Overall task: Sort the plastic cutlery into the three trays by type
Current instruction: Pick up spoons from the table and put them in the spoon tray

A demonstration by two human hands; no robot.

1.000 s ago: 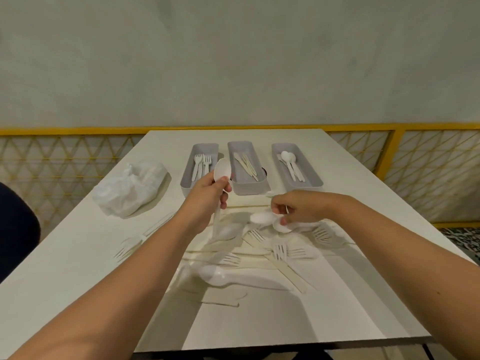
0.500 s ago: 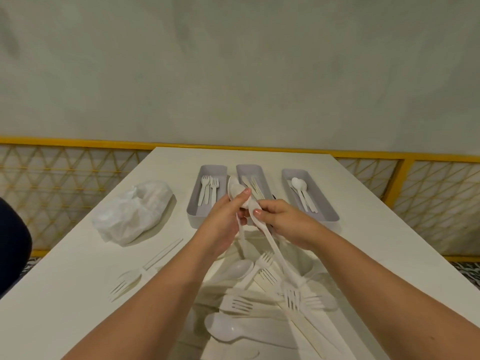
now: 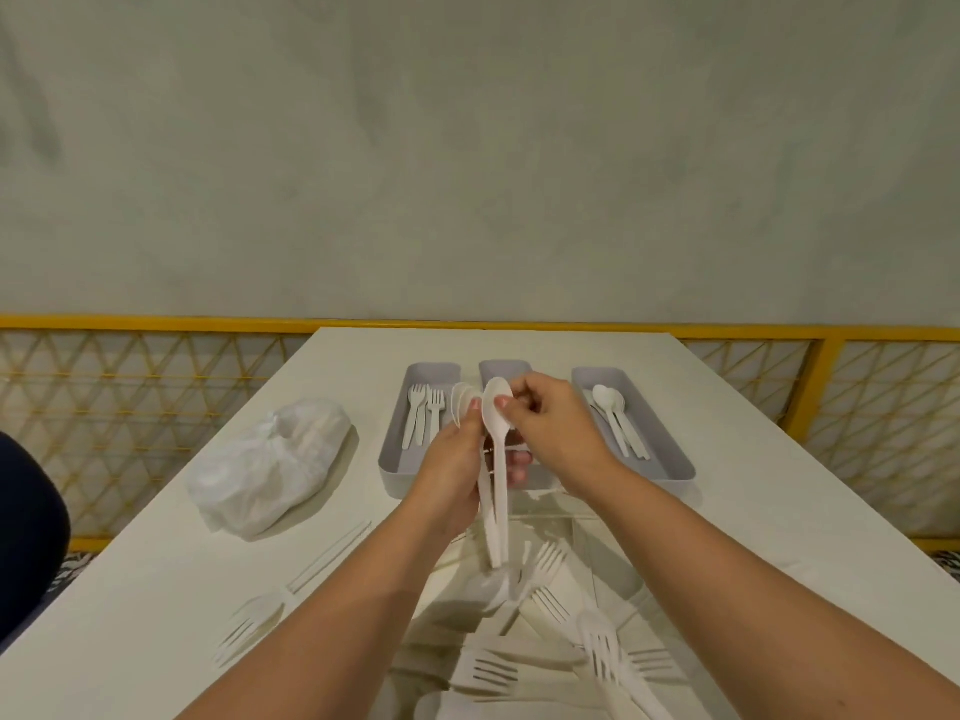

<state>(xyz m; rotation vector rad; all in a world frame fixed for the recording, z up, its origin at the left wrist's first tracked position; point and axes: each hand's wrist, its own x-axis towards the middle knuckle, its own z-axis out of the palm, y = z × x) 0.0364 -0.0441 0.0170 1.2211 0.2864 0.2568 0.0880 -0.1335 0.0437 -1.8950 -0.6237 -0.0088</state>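
Note:
My left hand grips a bunch of white plastic spoons upright, bowls up, in front of the trays. My right hand pinches the bowl of the front spoon against that bunch. Three grey trays stand at the back: the left tray holds forks, the middle tray is mostly hidden behind my hands, the right tray holds spoons. A loose pile of white forks and other cutlery lies on the white table below my arms.
A crumpled clear plastic bag lies left of the trays. A lone fork rests at the left near the table's edge. A yellow lattice railing runs behind the table. Something dark shows at the far left.
My right hand lifted a spoon from the pile and brought it up against the spoons in my left hand. Both hands rose toward the trays. The camera tilted down.

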